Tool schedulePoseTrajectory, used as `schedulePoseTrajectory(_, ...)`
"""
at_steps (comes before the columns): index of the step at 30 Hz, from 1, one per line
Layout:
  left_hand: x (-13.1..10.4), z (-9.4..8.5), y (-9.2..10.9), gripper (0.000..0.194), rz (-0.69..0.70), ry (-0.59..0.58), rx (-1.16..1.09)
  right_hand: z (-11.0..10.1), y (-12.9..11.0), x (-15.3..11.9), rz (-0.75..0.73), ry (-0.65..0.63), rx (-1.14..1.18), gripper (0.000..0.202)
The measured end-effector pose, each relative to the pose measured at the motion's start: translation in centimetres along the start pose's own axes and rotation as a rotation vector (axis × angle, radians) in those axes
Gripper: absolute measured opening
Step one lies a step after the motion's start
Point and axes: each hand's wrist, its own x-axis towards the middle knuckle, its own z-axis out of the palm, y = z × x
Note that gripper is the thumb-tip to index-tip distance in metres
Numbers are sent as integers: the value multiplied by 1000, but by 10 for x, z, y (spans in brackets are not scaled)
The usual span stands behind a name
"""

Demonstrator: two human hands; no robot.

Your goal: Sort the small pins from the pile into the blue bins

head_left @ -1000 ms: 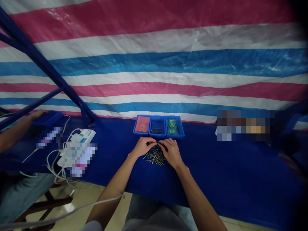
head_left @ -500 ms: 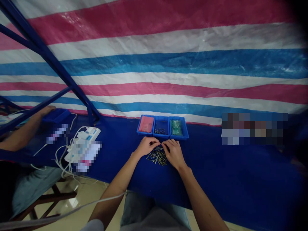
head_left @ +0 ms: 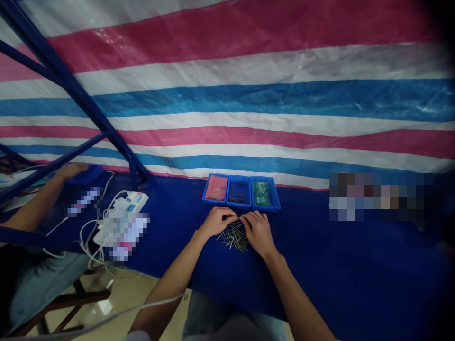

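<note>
1. The left hand (head_left: 217, 221) is bent inward at the far left edge of a loose pile of thin metallic-looking pieces (head_left: 233, 237), its thumb and forefinger drawn close together.
2. The right hand (head_left: 259, 230) curves in from the right, fingers bent, its tips just beside the left hand's; whether either hand grasps a piece is too small to tell.
3. The pile lies on the blue table (head_left: 320, 274), between the hands and slightly nearer the wearer than the fingertips, with its pieces crossing at many angles.
4. On the far side of the hands, three blue bins stand side by side: the left bin (head_left: 209, 202) holds red packets (head_left: 216, 187), the middle bin (head_left: 239, 206) some thin dark pieces (head_left: 237, 198), and the right bin (head_left: 267, 207) green packets (head_left: 262, 194).
5. Well to the left lies a white power strip (head_left: 138, 201) with cables; farther left, another person's arm (head_left: 37, 201) reaches toward a blue tray (head_left: 88, 175).
6. A striped sheet (head_left: 227, 104) hangs behind the table.
</note>
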Motion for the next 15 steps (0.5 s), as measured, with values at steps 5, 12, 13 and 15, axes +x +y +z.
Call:
schedulePoseTrajectory(5, -1, 0, 1, 25, -41, 5, 1, 0, 5, -2, -16, 29, 22, 19)
schedulePoseTrajectory(12, 0, 1, 1, 25, -43, -8, 11, 2, 4, -2, -15, 15, 30, 26)
schedulePoseTrajectory(13, 0, 1, 1, 26, -43, -10, 11, 2, 4, -2, -11, 13, 25, 26)
schedulePoseTrajectory(15, 0, 0, 3, 27, -39, -14, 6, 2, 4, -3, -4, 9, 13, 26)
